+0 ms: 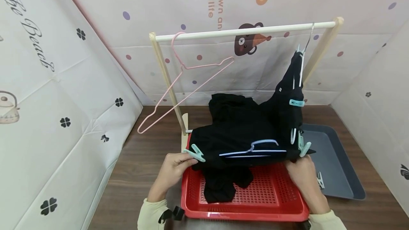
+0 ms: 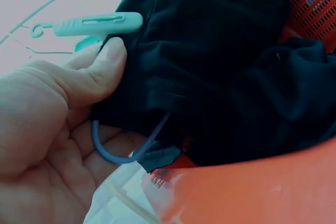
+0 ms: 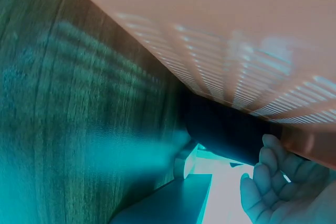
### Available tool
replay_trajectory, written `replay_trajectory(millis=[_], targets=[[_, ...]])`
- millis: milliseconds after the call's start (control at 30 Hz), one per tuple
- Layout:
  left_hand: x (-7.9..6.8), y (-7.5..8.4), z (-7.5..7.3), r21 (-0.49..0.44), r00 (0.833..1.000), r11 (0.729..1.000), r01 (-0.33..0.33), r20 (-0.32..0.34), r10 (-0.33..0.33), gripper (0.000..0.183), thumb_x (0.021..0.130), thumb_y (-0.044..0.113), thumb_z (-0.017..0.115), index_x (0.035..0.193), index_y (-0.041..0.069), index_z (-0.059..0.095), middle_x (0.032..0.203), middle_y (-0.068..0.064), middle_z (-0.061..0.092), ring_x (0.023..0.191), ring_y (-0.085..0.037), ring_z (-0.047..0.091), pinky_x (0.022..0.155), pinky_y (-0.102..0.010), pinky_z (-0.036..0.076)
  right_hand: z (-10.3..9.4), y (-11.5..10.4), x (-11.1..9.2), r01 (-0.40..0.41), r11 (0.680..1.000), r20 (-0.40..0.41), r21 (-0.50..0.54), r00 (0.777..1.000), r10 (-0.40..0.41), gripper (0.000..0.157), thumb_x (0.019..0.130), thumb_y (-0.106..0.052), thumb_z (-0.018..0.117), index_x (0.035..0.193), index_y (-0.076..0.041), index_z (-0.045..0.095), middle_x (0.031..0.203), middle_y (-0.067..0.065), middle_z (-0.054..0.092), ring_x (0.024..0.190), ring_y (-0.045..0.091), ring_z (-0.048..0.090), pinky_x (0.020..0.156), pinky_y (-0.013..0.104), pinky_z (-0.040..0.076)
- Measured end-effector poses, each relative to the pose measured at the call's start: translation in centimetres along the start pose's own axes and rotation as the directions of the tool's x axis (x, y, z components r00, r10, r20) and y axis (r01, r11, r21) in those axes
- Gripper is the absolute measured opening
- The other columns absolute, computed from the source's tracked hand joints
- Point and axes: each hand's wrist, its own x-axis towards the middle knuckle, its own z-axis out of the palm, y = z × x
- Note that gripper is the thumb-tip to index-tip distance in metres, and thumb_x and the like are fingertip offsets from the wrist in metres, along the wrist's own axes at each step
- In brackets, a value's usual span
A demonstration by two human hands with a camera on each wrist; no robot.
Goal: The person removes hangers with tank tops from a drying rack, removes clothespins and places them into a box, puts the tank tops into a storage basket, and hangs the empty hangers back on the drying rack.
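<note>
Black trousers [image 1: 236, 134] are spread over the red basket, with a lilac hanger [image 1: 252, 150] at their near edge. My left hand [image 1: 174, 169] pinches the left corner of that edge, the thumb on top beside a teal clothespin [image 1: 196, 153]. In the left wrist view, a rounded hanger end [image 2: 118, 156] pokes out under the cloth [image 2: 173, 77]. My right hand [image 1: 301, 173] holds the right corner below another teal clothespin [image 1: 303, 146]. Its curled fingers show underneath in the right wrist view; the thumb is hidden there.
The red basket [image 1: 246, 215] contains more black cloth [image 1: 220, 187]. Behind it a rack with a white rod [image 1: 243, 32] carries a pink hanger [image 1: 185, 67] and, at right, a clipped black garment [image 1: 289, 98]. A grey tray [image 1: 335, 159] with a pale clothespin [image 1: 320, 180] lies right.
</note>
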Motion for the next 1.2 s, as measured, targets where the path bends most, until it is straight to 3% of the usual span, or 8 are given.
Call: replay_trajectory(millis=[233,400,533,633,800,1000,1067,1200], targets=[[0.0,0.0,-0.1,0.176,0.996,0.98,0.092,-0.038,-0.086,0.015,0.088,-0.007,0.08,0.09,0.007,0.082,0.081,0.002,0.073,0.07,-0.006,0.057,0.062,-0.022,0.049,0.0,0.1,-0.1,0.018,1.0,0.013,-0.014,1.0,-0.017,0.029,0.103,-0.019,0.065,0.106,0.009,0.068,0.098,0.032,0.066,0.084,0.044,0.066,0.071,0.063,0.052],[0.2,0.1,-0.2,0.279,0.993,0.953,0.115,-0.067,-0.1,0.017,0.086,-0.006,0.082,0.089,0.01,0.083,0.087,0.006,0.076,0.074,-0.004,0.063,0.068,-0.026,0.055,-0.5,0.4,-0.2,-0.039,0.999,0.112,0.017,0.993,0.037,0.048,0.11,-0.036,0.057,0.126,0.009,0.063,0.114,0.033,0.064,0.101,0.047,0.065,0.082,0.062,0.054],[0.2,0.1,-0.2,0.283,0.994,0.953,0.105,-0.047,-0.095,0.016,0.085,-0.007,0.082,0.089,0.009,0.083,0.087,0.003,0.076,0.074,-0.006,0.062,0.067,-0.028,0.055,-1.6,0.7,-0.1,-0.085,0.996,0.188,0.004,0.979,0.083,0.062,0.11,-0.046,0.053,0.135,0.011,0.055,0.12,0.035,0.062,0.106,0.048,0.065,0.085,0.06,0.054],[0.1,0.1,-0.3,0.278,0.994,0.954,0.112,-0.039,-0.105,0.016,0.086,-0.007,0.082,0.09,0.008,0.084,0.088,0.003,0.076,0.075,-0.006,0.063,0.068,-0.028,0.055,-2.5,0.7,0.0,-0.109,0.994,0.201,-0.006,0.973,0.108,0.06,0.11,-0.042,0.051,0.137,0.011,0.051,0.122,0.036,0.061,0.107,0.048,0.063,0.085,0.058,0.053],[0.1,0.1,-0.3,0.263,0.99,0.955,0.138,-0.041,-0.132,0.017,0.086,-0.007,0.082,0.092,0.009,0.084,0.089,0.004,0.076,0.076,-0.007,0.064,0.069,-0.028,0.056,-3.6,0.4,-0.4,-0.094,0.995,0.111,0.039,0.99,0.089,0.047,0.107,-0.023,0.048,0.142,0.008,0.05,0.127,0.033,0.058,0.112,0.046,0.059,0.083,0.055,0.049],[0.1,0.4,-0.3,0.247,0.986,0.955,0.167,-0.045,-0.161,0.017,0.087,-0.007,0.082,0.091,0.009,0.084,0.086,0.005,0.074,0.073,-0.008,0.06,0.065,-0.026,0.052,-4.2,-0.3,-1.0,-0.004,0.995,-0.03,0.098,1.0,0.007,0.041,0.107,-0.016,0.049,0.142,0.004,0.056,0.136,0.027,0.055,0.122,0.046,0.054,0.094,0.065,0.041],[0.1,0.5,-0.3,0.245,0.983,0.952,0.181,-0.046,-0.175,0.017,0.087,-0.007,0.082,0.09,0.01,0.084,0.086,0.006,0.074,0.073,-0.008,0.06,0.065,-0.025,0.052,-4.2,-0.5,-1.1,0.018,0.995,-0.056,0.097,0.998,-0.012,0.039,0.107,-0.016,0.05,0.141,0.001,0.058,0.136,0.022,0.058,0.122,0.036,0.055,0.096,0.057,0.042],[0.1,0.5,-0.3,0.244,0.982,0.951,0.19,-0.047,-0.184,0.017,0.087,-0.006,0.082,0.09,0.011,0.084,0.087,0.006,0.074,0.074,-0.008,0.061,0.067,-0.026,0.053,-4.5,-0.5,-1.0,0.073,0.989,-0.084,0.128,0.995,-0.063,0.036,0.109,-0.021,0.054,0.141,-0.005,0.062,0.135,0.013,0.061,0.116,0.001,0.051,0.101,0.033,0.042]])
